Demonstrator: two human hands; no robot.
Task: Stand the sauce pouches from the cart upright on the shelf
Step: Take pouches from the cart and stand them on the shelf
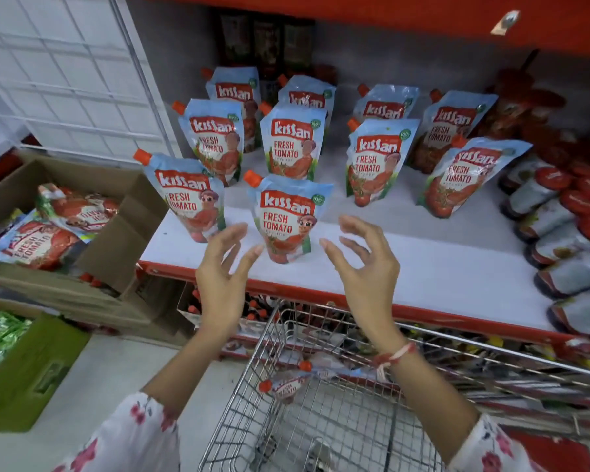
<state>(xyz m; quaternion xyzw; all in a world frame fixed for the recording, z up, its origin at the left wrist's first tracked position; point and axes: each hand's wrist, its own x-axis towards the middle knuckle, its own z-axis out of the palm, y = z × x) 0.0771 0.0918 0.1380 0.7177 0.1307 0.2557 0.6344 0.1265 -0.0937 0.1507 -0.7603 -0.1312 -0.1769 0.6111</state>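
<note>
Several light-blue Kissan tomato sauce pouches with orange caps stand upright on the white shelf (423, 267). The nearest pouch (286, 216) stands at the shelf's front. My left hand (222, 267) and my right hand (365, 267) hover on either side of it, fingers spread, touching nothing. Below them, in the wire cart (321, 420), lie more pouches (288, 386), flat on its floor.
An open cardboard box (92, 233) with more pouches sits at the left. A green box (24, 366) is on the floor below it. Dark lying packs with red lids (566, 233) fill the shelf's right end. A white wire grid (65, 63) stands at the upper left.
</note>
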